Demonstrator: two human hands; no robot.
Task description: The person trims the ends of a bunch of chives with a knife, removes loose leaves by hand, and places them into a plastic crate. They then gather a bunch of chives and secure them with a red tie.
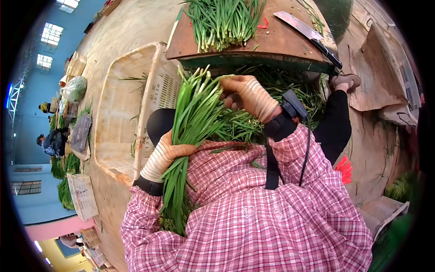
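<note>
My left hand [165, 156], wrapped in pale tape, closes around the middle of a bunch of garlic chives [192, 111]. The pale root ends point up and away, and the green leaves hang down over my checked sleeve. By the root ends, my right hand [249, 96], also taped, pinches a chive stalk at the bunch's right side between thumb and forefinger. More loose chives [240, 127] lie in my lap and under the board's front edge. Another pile of chives [224, 22] rests on the brown board [276, 41] ahead.
A big knife [308, 34] lies on the board's right side, near red ties [263, 24]. At my left stands a cream plastic crate [122, 113]. Red strips [344, 170] are by my right side. Farther left are people [54, 140] and more crates [81, 195].
</note>
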